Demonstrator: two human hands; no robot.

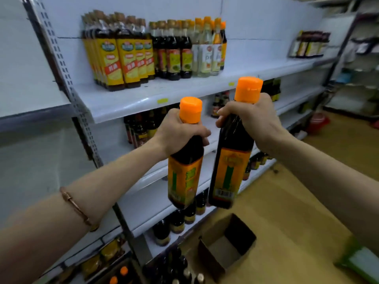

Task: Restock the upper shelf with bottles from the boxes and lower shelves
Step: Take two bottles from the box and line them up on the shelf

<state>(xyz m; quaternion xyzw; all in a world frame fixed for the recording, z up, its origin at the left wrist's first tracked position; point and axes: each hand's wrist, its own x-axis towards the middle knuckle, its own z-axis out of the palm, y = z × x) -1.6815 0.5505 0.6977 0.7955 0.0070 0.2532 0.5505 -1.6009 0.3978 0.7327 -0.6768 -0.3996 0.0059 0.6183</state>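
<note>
Fingers [202, 133] of the left hand [180, 132] were curled round the neck of a dark bottle [184, 171]; the right hand [249, 119] gripped a second bottle [230, 165] likewise. Both were held upright, orange caps up, slightly tilted, just below the upper shelf [143, 99]. Stocked bottles [153, 50] were seen on it, an open cardboard box [227, 244] on the floor below. Label writing was blurred.

No text sharp enough to read, a barcode on the label of the right-hand held bottle [229, 160], blurred characters on the yellow labels of the upper-shelf bottles [125, 58], small yellow tags [162, 100] on the shelf edge, illegible
</note>
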